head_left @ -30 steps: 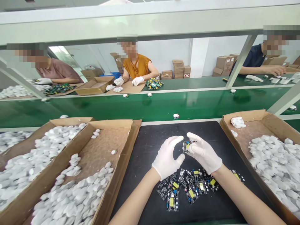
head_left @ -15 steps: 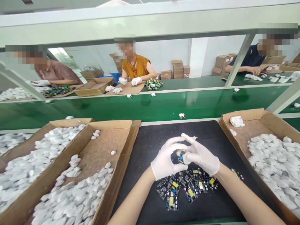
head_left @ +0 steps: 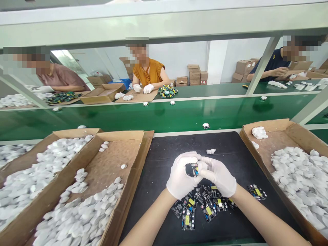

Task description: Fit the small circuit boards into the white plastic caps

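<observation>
Fingers of our left hand (head_left: pixel 180 177) curve into a wide loop with their tips close by a small circuit board (head_left: pixel 195 169); whether they grip it we cannot tell. More boards (head_left: pixel 204 195) lie heaped nearer us on the black mat (head_left: pixel 230 229). A white scrap (head_left: pixel 211 151) sits beyond our right hand (head_left: pixel 219 176), which pinches the circuit board between thumb and fingers. Farther right, we see a lone board (head_left: pixel 257 192) beside a cardboard tray (head_left: pixel 304 136) of white pieces (head_left: pixel 299 181).

We see the white-topped board (head_left: pixel 206 126) shifted rightward along the green belt (head_left: pixel 115 118), right of mid-frame, white scrap (head_left: pixel 210 151) now exposed beyond our right hand (head_left: pixel 219 176).
</observation>
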Demonstrator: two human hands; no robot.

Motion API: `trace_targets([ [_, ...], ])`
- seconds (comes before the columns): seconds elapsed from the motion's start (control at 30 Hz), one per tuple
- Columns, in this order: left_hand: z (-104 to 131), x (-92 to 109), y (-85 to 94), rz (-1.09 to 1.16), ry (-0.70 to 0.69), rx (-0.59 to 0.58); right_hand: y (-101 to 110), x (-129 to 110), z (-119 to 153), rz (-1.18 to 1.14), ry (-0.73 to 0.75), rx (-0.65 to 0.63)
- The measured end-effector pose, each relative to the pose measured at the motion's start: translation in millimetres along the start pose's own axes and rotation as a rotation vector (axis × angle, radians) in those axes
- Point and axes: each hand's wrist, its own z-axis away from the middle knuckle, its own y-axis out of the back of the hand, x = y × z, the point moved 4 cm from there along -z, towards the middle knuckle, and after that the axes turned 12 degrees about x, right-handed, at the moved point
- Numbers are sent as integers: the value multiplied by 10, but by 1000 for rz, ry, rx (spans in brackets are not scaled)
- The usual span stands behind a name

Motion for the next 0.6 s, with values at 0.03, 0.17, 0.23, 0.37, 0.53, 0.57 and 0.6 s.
trace_targets([
  [0.03, 5, -10, -2, -17, 4, -8, 8, 9, -1, 23, 2, 20],
  [0.17, -10, -12, -32, -165, -105, -124, 48, 38, -20, 137, 36, 114],
  [0.23, -31, 22, -38, -216, -202, -149, 55, 39, -30, 137, 53, 102],
  [0.37, -37, 97, -38, -308, -352, -96, 82, 36, -26, 139, 64, 58],
  [0.53, 14, 99, -62, -308, -345, -83, 110, 23, 23, 285, 105, 77],
  [0.57, 18, 93, -63, -296, -324, -79, 106, 21, 32, 283, 110, 66],
  [0.6, 19, 91, -62, -281, -306, -72, 100, 19, 37, 275, 112, 49],
])
